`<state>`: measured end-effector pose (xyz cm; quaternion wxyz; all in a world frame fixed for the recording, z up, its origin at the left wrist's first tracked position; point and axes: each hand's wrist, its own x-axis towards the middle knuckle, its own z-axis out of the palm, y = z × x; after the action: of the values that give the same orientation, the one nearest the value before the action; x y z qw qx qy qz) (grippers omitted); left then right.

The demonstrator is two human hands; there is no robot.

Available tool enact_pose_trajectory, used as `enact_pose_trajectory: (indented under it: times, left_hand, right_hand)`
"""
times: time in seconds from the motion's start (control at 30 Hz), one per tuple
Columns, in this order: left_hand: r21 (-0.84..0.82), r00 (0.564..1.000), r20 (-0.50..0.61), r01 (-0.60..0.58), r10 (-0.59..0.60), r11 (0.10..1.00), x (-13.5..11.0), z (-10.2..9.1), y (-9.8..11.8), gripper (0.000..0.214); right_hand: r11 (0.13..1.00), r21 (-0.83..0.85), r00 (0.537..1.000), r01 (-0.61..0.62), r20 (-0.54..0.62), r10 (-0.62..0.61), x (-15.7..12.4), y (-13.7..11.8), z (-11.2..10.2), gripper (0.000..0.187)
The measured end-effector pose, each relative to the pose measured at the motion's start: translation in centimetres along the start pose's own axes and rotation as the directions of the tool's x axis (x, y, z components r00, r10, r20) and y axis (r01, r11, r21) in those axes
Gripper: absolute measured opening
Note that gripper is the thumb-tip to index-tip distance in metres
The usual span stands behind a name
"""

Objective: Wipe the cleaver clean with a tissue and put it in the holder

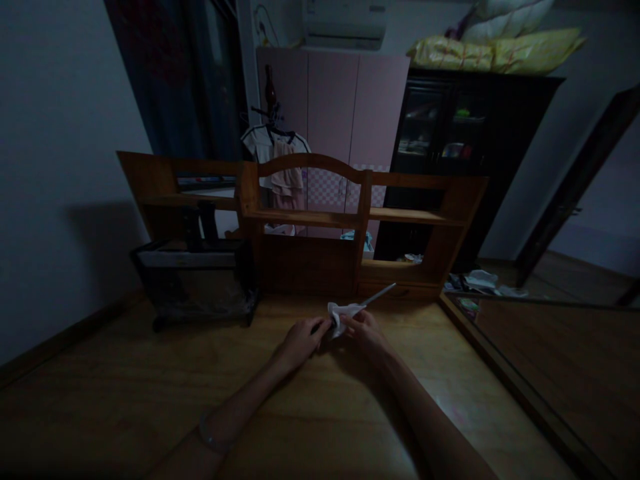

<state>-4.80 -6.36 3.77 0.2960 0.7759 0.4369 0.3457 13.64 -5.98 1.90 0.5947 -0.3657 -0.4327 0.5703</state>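
Observation:
My left hand (305, 339) is closed round the dark handle of what looks like a slim knife (379, 295). Its narrow, pale blade points up and to the right, above the wooden tabletop (300, 413). A crumpled white tissue (340, 319) wraps the blade near the handle. Pinched fingers of my right hand (367, 333) hold the tissue around the blade; they partly hide it. Both hands are close together over the middle of the table. A thin bracelet (213, 437) circles my left wrist.
A dark box-like rack (195, 283) with two black upright handles stands at the left. Behind the hands rises a wooden shelf unit (305, 217). The table's raised edge (500, 373) runs along the right. Beyond are pink wardrobes (333, 100) and a black cabinet (480, 133).

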Motion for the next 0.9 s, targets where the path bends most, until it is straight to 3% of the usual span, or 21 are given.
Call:
enact_pose_trajectory:
  times: [0.33,0.47,0.63,0.8,0.9]
  left_hand:
    - [0.101,0.993,-0.112,0.044,-0.033,0.994,0.2,0.1,-0.8,0.050]
    - [0.115,0.981,-0.187,0.073,-0.051,0.991,0.2,0.3,-0.9,0.053]
    - [0.137,0.978,-0.203,0.072,-0.043,0.988,0.0,0.3,-0.6,0.054]
    - [0.054,0.982,-0.182,0.069,-0.058,0.996,0.0,0.3,-0.4,0.051]
    - [-0.094,0.985,-0.129,0.098,-0.110,0.991,0.1,0.3,-0.5,0.049]
  right_hand:
    - [0.999,0.010,0.999,0.037,0.021,-0.038,-0.3,-1.0,0.7,0.033]
    - [0.995,0.077,0.993,0.071,-0.100,-0.063,0.4,-1.6,-0.1,0.033]
    - [0.978,0.143,0.960,0.151,-0.258,-0.110,1.7,-2.3,-2.2,0.033]
    - [0.953,0.182,0.931,0.243,-0.318,-0.177,2.2,-3.2,-3.9,0.028]
    - [0.948,0.205,0.939,0.243,-0.294,-0.177,2.2,-3.3,-3.9,0.024]
